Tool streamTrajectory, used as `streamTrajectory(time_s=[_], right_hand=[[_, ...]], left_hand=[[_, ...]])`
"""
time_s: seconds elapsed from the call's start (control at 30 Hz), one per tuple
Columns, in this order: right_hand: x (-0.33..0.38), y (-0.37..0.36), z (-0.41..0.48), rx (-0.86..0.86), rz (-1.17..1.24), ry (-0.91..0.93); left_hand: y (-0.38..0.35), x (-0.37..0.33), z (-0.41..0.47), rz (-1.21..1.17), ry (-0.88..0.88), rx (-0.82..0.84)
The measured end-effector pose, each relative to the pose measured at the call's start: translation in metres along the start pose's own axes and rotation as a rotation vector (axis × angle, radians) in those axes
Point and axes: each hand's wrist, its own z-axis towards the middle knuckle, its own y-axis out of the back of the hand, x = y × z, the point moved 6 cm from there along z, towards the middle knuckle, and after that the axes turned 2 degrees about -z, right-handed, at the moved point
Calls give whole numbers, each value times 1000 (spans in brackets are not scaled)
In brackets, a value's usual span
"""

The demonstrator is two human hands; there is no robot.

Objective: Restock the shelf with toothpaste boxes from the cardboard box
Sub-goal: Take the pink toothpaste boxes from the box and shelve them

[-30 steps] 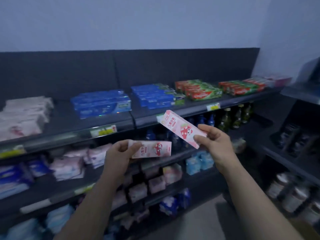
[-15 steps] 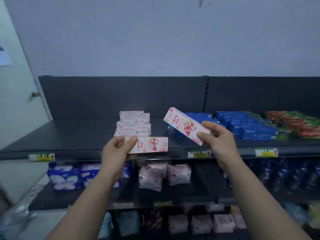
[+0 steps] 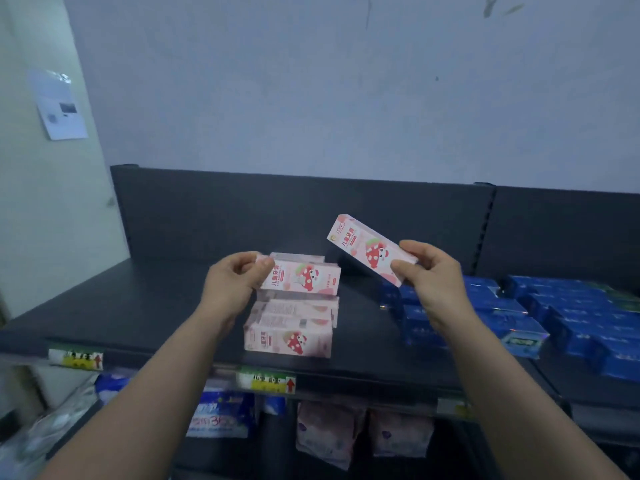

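My left hand (image 3: 232, 289) pinches one end of a pink toothpaste box (image 3: 304, 279) and holds it level just above a stack of pink toothpaste boxes (image 3: 290, 329) on the dark top shelf (image 3: 138, 306). My right hand (image 3: 431, 282) grips the lower end of a second pink toothpaste box (image 3: 369, 251), tilted up to the left, in the air right of the stack. The cardboard box is out of view.
Blue toothpaste boxes (image 3: 554, 317) fill the shelf to the right. Yellow price tags (image 3: 266, 382) line the shelf's front edge. Lower shelves hold soft packs in blue (image 3: 221, 415) and pink (image 3: 332, 431). A pale wall with a paper sheet (image 3: 59, 105) stands at the left.
The view has swung left along the shelf and drawn closer to the pink stack. Both hands, each keeping its box, have moved forward; the left box now hovers over the stack.
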Motion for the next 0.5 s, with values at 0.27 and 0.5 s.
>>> streamTrajectory(time_s=[0.27,0.5], right_hand=[[-23,-27,66,64,-65,-11],[-36,-48,95,51,-78,-32]], left_hand=[[-21,21,72,62,47,54],[-25,42,114,110,99,107]])
